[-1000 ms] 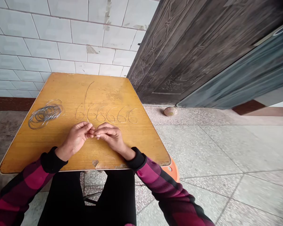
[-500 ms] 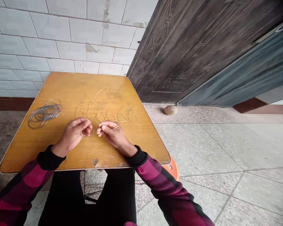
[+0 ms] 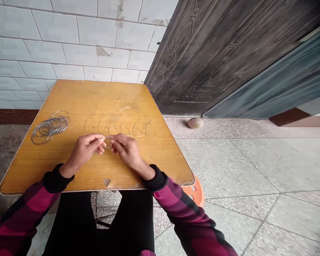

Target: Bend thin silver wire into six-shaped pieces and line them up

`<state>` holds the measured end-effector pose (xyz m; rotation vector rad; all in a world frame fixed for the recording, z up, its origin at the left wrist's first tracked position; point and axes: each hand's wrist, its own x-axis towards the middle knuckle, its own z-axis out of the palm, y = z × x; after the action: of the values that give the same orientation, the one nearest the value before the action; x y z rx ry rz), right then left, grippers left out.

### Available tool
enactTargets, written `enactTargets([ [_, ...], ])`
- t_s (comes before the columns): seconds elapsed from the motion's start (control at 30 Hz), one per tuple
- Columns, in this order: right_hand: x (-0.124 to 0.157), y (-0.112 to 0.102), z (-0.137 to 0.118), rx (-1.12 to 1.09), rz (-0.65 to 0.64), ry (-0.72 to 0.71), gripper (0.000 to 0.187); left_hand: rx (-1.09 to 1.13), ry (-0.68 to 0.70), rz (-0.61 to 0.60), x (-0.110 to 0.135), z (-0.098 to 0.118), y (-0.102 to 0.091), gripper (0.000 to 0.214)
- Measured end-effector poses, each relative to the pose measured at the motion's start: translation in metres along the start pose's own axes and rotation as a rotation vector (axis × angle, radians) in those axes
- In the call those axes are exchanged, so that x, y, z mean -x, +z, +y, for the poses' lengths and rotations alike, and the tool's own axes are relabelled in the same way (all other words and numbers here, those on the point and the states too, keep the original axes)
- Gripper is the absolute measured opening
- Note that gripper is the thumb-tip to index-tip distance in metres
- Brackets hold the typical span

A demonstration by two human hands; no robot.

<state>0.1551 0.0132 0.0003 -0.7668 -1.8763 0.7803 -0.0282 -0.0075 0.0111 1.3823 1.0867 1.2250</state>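
Note:
My left hand (image 3: 89, 149) pinches a thin piece of wire (image 3: 107, 147) between thumb and fingers. Close beside it, my right hand (image 3: 126, 150) is closed on the same wire, the fingertips of both hands nearly meeting. A small loop of it hangs below the fingertips, and a bright free end reaches up over the table. Just beyond the hands lies a row of several wire pieces bent like the figure 6 (image 3: 150, 136). A loose coil of grey wire (image 3: 50, 128) rests at the table's left side.
The wooden table (image 3: 149, 174) has a chipped front edge and stands against a white tiled wall (image 3: 61, 32). An orange stool (image 3: 198, 192) shows under its right corner. A dark carved door (image 3: 202, 60) is at the right, with a round object (image 3: 195, 123) on the floor before it.
My right hand has come left to meet my left hand and now grips the wire too. The wire's free end has swung down and right, and a loop shows beneath the fingers.

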Motion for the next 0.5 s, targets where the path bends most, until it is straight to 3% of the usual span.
enactTargets([
  [0.13, -0.0008, -0.0005, -0.0014, 0.189, 0.000, -0.060, 0.024, -0.073, 0.058, 0.048, 0.0010, 0.0001, 0.0033, 0.015],
  [0.3, 0.0001, 0.0014, -0.0001, 0.226, -0.002, -0.067, 0.027, -0.121, 0.100, 0.077, 0.0017, -0.0030, 0.0049, 0.024],
  [0.5, 0.0006, 0.0028, 0.0009, 0.265, -0.025, -0.069, 0.027, -0.294, 0.195, 0.102, 0.0021, 0.0030, 0.0067, 0.016],
])
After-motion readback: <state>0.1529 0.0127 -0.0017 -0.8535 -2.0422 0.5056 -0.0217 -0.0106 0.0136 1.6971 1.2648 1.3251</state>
